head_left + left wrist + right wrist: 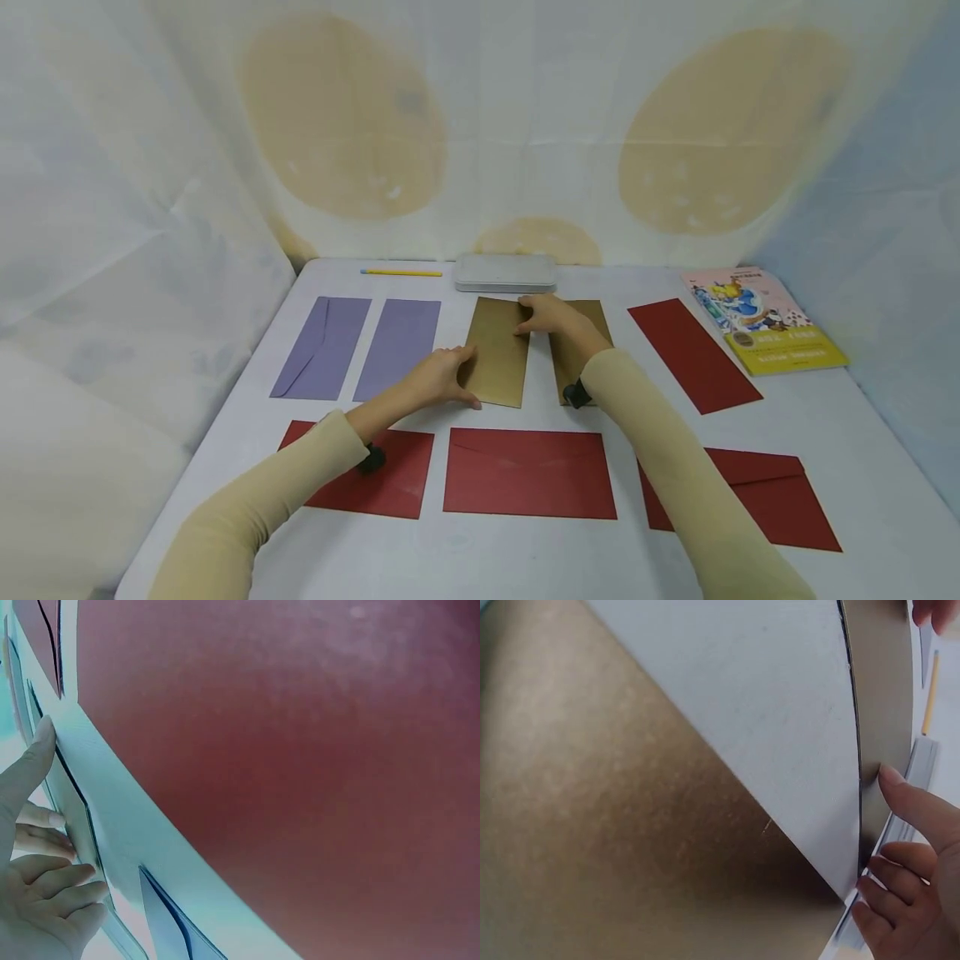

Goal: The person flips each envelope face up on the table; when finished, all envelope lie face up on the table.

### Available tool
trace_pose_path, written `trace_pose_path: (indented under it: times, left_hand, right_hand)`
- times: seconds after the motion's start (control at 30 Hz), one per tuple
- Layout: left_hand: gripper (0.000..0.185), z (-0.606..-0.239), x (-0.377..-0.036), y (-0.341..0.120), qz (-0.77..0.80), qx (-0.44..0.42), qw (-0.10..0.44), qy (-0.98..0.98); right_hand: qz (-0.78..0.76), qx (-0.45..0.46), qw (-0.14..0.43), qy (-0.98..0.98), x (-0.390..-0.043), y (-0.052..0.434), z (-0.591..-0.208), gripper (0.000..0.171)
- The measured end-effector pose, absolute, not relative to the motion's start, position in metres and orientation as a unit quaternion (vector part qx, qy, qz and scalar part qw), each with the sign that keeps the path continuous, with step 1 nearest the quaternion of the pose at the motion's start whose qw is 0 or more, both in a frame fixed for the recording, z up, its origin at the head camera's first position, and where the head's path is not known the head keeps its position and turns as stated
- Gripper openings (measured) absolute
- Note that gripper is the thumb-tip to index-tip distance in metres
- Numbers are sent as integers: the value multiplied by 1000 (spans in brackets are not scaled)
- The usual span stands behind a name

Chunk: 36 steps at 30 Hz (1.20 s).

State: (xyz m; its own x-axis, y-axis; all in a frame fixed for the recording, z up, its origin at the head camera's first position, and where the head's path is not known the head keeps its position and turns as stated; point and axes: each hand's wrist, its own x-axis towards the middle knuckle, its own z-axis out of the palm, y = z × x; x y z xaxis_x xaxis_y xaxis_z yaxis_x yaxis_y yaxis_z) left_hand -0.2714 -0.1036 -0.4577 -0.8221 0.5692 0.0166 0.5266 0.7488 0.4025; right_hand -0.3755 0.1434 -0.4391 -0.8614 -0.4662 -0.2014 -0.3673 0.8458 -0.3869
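Note:
A gold envelope (pixel 497 358) lies upright in the middle of the back row, between both hands. My left hand (pixel 438 379) holds its lower left corner, the thumb by the bottom edge and the fingers along the left side. At the top right corner my right hand (pixel 551 315) grips it, its thumb (pixel 911 802) at the right edge and the other fingers curled by the top. A second gold envelope (pixel 592 315) lies under my right wrist, partly hidden. To the left are two purple envelopes, one with its flap showing (pixel 322 346) and one plain (pixel 397 346).
Red envelopes lie in front: one left (pixel 397 475), one in the middle (pixel 530 473) and one right (pixel 780 492), partly under the sleeves. Another red envelope (pixel 693 354) slants near a book (pixel 765 321). A grey case (pixel 506 272) and a yellow pencil (pixel 405 272) lie behind.

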Motion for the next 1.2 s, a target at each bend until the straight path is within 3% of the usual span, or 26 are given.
trace_pose_path:
  times: [0.57,1.2]
  left_hand:
    - [96,-456,-272,-102,202,266,96,938]
    - [74,-457,-265,-109,135,356,32,924]
  right_hand:
    - [-171,-198,168,951,-377,144,-442,74]
    - [-171,-227,125,951,-377,145,-442,71]
